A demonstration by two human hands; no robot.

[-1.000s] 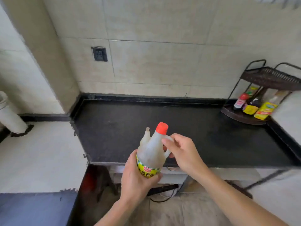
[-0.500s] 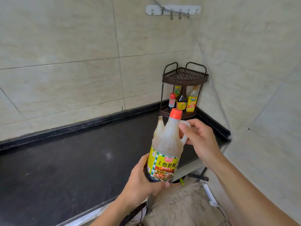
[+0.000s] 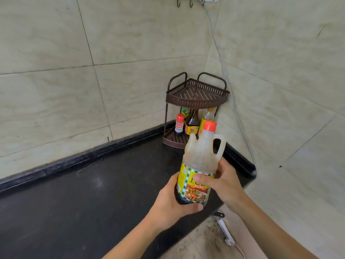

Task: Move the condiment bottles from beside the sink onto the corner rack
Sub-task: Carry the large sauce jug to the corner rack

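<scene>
I hold a large, nearly empty sauce jug (image 3: 200, 156) with an orange-red cap, a side handle and a yellow label upright above the black counter (image 3: 74, 193). My left hand (image 3: 172, 201) grips its base from below. My right hand (image 3: 222, 181) wraps around its middle, thumb across the label. The brown two-tier corner rack (image 3: 197, 94) stands in the wall corner just beyond the jug. Its lower shelf holds a small red-capped bottle (image 3: 179, 124), a dark soy bottle (image 3: 193, 121) and a yellow-labelled bottle (image 3: 208, 115). The top shelf holds nothing.
Beige tiled walls meet at the corner behind the rack. A white cable (image 3: 233, 101) runs down the right wall. Hooks (image 3: 190, 2) hang at the top edge. A white power strip (image 3: 226, 233) lies on the floor below the counter's right end.
My view has moved closer to the corner rack. My right hand has left the jug's handle and now wraps around its body. The left hand still grips the base.
</scene>
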